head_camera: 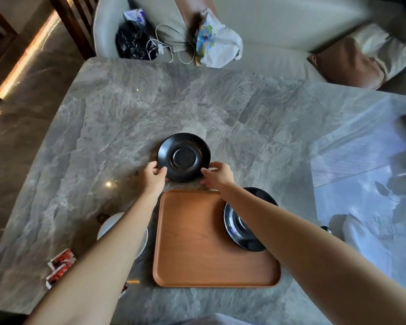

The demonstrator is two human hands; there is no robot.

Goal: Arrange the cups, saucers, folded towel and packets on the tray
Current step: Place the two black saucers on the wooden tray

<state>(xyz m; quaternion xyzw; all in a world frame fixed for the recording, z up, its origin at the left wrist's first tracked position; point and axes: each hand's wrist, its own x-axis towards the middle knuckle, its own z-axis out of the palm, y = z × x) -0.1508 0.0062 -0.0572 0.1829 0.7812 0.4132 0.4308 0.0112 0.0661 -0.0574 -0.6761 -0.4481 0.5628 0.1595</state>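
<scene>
Bridging left grip (154, 177), right grip (219, 175): saucer (183, 158)

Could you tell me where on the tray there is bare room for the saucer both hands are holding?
The tray is bare wood across its left half and near strip, bordered by its left rim and the second saucer at its right rim. That far right corner is crowded, under the right forearm. The held saucer is beyond the far rim.
</scene>
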